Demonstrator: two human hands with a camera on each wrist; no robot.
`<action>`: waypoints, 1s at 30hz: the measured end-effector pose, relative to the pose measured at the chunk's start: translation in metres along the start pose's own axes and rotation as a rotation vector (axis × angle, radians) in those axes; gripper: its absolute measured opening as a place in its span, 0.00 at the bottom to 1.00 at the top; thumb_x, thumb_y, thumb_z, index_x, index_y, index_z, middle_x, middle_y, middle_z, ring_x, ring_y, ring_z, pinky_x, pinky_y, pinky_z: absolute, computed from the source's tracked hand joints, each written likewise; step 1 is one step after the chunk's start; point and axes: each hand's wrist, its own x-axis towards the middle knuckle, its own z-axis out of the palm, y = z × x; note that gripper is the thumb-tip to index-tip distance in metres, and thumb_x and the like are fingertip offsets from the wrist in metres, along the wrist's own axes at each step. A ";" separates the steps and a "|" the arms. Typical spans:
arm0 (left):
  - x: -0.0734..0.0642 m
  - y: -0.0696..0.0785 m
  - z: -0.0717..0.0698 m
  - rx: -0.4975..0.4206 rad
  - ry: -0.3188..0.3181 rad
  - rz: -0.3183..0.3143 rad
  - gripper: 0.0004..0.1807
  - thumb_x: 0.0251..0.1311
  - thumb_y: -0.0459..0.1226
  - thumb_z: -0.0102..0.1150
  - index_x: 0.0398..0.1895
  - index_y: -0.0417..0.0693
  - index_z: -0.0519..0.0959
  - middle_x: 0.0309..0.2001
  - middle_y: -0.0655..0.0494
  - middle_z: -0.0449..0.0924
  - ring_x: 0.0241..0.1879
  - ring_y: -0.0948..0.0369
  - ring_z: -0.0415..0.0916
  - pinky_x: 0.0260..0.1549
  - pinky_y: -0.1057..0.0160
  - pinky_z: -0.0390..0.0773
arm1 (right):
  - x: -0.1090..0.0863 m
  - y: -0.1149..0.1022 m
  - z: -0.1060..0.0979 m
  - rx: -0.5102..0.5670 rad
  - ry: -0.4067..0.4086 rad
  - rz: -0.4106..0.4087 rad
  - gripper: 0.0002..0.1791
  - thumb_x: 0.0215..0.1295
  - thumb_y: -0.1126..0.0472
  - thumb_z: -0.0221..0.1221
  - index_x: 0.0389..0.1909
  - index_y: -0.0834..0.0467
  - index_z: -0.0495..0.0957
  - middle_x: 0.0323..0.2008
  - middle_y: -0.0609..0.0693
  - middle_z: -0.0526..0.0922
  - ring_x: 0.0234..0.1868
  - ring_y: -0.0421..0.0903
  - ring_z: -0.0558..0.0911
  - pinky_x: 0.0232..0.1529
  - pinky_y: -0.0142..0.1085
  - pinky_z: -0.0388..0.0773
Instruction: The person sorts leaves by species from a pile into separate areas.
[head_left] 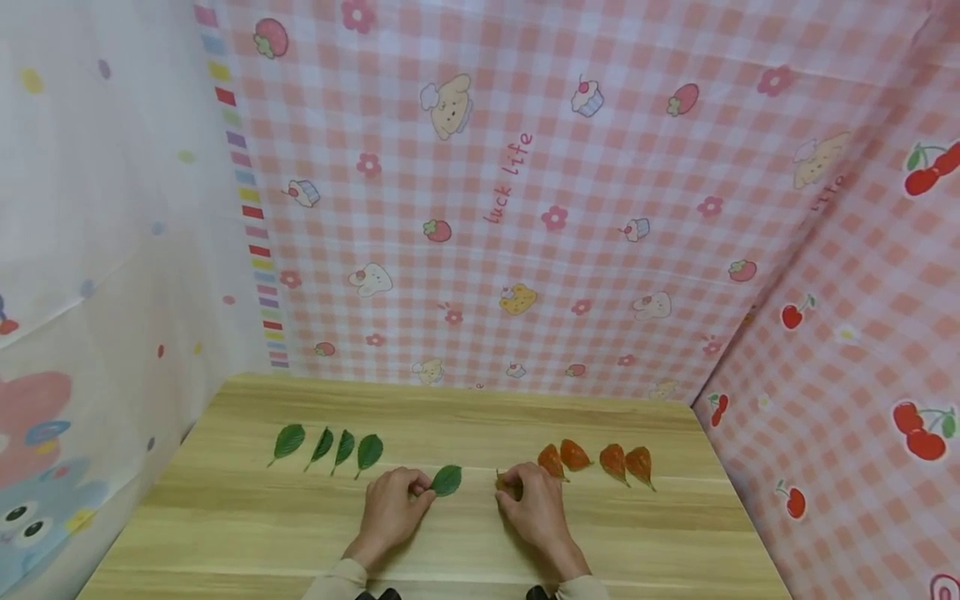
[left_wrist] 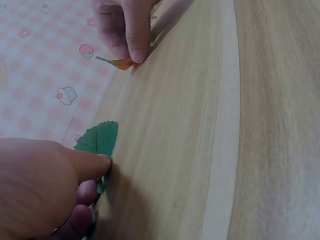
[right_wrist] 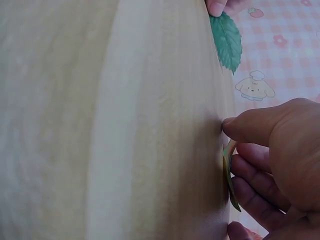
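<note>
Near the middle of the table, my left hand [head_left: 393,504] pinches a serrated green leaf [head_left: 447,481] by its stem end, thumb against fingers. The leaf's blade points away to the right; in the left wrist view the same green leaf [left_wrist: 99,138] fans out beyond the thumb tip. My right hand [head_left: 536,504], a short way to the right, holds a small orange leaf [left_wrist: 122,64] with a greenish tip between thumb and fingers, close over the wood. The right wrist view shows this leaf [right_wrist: 230,172] edge-on and curved, partly hidden by the fingers.
Several green leaves [head_left: 369,452] lie in a row on the wooden table [head_left: 450,550] at the left. Several orange leaves [head_left: 612,461] lie at the right, the nearest just behind the right hand. A pink checked cloth [head_left: 480,250] hangs behind the table.
</note>
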 end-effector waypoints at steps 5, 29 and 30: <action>-0.003 -0.005 -0.005 -0.048 -0.016 -0.002 0.08 0.61 0.33 0.82 0.30 0.53 0.90 0.28 0.65 0.87 0.30 0.71 0.77 0.37 0.66 0.77 | 0.000 0.000 0.000 -0.005 -0.005 -0.011 0.12 0.57 0.65 0.84 0.38 0.53 0.91 0.39 0.47 0.93 0.44 0.48 0.90 0.57 0.54 0.78; 0.009 -0.058 -0.009 -0.059 0.224 0.008 0.05 0.62 0.35 0.81 0.32 0.47 0.91 0.27 0.61 0.90 0.26 0.74 0.79 0.29 0.69 0.79 | -0.002 0.005 -0.002 0.021 -0.003 -0.029 0.12 0.58 0.65 0.83 0.39 0.54 0.91 0.40 0.47 0.93 0.46 0.50 0.91 0.56 0.54 0.77; 0.011 -0.059 -0.009 -0.056 0.229 0.004 0.05 0.61 0.35 0.81 0.32 0.46 0.91 0.26 0.59 0.90 0.25 0.72 0.79 0.28 0.68 0.79 | -0.002 0.005 -0.002 0.020 -0.002 -0.031 0.12 0.58 0.65 0.83 0.39 0.54 0.91 0.40 0.47 0.93 0.46 0.50 0.91 0.56 0.53 0.77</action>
